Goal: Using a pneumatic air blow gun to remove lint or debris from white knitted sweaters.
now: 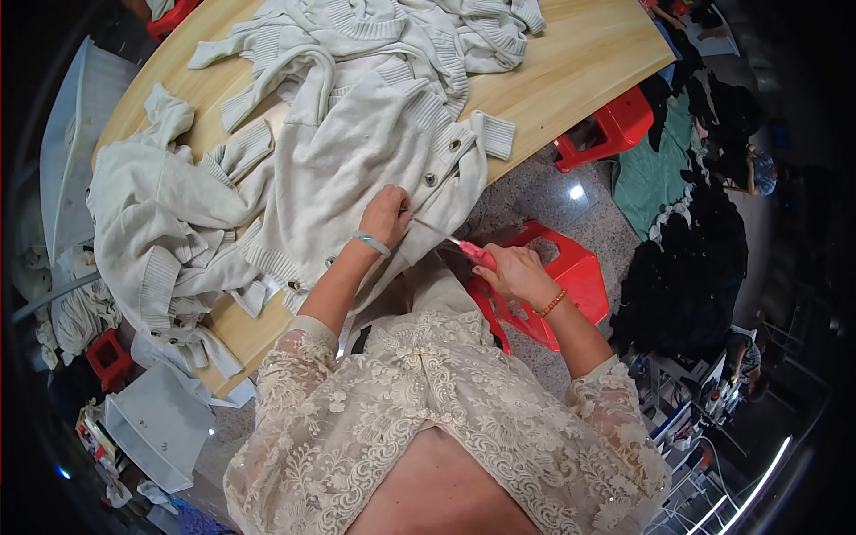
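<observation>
Lace blouse: cream, floral openwork, worn by the person; fills the lower middle of the view, nearest the camera.
Plastic bin: pale grey, on the floor at lower left, below the table edge.
Small red stool: on the floor at far left, beside heaped pale fabric.
Table: light wood, curved edge, running from lower left to upper right.
Folded knit garments: cream, ribbed cuffs, piled on the left part of the table.
Cardigan: cream knit with ribbed cuffs and dark round buttons; spread on the table, its buttoned edge hanging over the table rim toward the person.
Further knitwear: same cream colour, heaped at the far side of the table.
Left hand: pale bracelet at the wrist; fingers curled, pressing and pinching the cardigan's front edge near the buttons.
Snips: pink handle, thin metal tip pointing toward the cardigan edge just beside the left hand.
Right hand: orange bead bracelet at the wrist; clenched around the pink handle of the snips, just off the table edge.
Red stool: plastic, on the speckled floor under the right hand.
Second red stool: by the table's right edge.
Dark clothing: heaped on the floor at right, with green cloth beside it.
</observation>
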Demonstrator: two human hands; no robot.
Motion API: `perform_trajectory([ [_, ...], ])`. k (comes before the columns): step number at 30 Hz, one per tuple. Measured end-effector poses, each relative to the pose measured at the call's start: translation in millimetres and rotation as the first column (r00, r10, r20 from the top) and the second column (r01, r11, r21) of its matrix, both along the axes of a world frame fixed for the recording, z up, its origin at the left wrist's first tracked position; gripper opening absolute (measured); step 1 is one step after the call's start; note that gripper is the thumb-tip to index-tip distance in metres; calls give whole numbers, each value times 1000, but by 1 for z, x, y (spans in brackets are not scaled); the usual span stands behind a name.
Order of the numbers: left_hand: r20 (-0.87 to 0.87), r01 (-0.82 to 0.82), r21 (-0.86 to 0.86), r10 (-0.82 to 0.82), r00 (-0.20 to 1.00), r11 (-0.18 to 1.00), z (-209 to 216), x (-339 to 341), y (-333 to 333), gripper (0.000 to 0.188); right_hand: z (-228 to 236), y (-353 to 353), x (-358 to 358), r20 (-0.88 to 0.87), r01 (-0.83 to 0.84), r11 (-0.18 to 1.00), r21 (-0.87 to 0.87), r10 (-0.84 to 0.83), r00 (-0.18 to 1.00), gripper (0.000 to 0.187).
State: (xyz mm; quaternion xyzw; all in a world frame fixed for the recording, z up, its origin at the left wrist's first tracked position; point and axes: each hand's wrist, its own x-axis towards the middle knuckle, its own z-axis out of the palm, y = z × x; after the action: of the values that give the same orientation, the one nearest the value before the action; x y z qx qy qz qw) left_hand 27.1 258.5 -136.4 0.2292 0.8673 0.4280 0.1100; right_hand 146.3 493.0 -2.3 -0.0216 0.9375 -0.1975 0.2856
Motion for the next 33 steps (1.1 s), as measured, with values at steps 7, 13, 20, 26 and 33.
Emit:
perform_trajectory([
  [7, 32, 33, 104, -37, 999, 994, 0, 2, -3, 22, -13, 13, 6, -8, 95, 994, -59, -96, 995, 27],
  [13, -222, 84, 83, -64, 973, 993, 21, -4, 24, 36, -7, 27, 12, -136, 121, 982, -142, -141, 981, 23],
  [20, 35, 87, 26, -88, 996, 996, 1, -33, 59, 22, 1, 37, -9, -11, 197, 980, 26, -197, 980, 26],
  [26, 56, 150, 59, -153, 987, 987, -2, -41, 57, 15, -1, 43, -16, 16, 167, 986, -27, -167, 986, 27],
  [33, -55, -14, 169, 23, 998, 985, 12, -64, 101, 36, -4, 57, -21, -181, 241, 966, -96, -255, 950, 24],
])
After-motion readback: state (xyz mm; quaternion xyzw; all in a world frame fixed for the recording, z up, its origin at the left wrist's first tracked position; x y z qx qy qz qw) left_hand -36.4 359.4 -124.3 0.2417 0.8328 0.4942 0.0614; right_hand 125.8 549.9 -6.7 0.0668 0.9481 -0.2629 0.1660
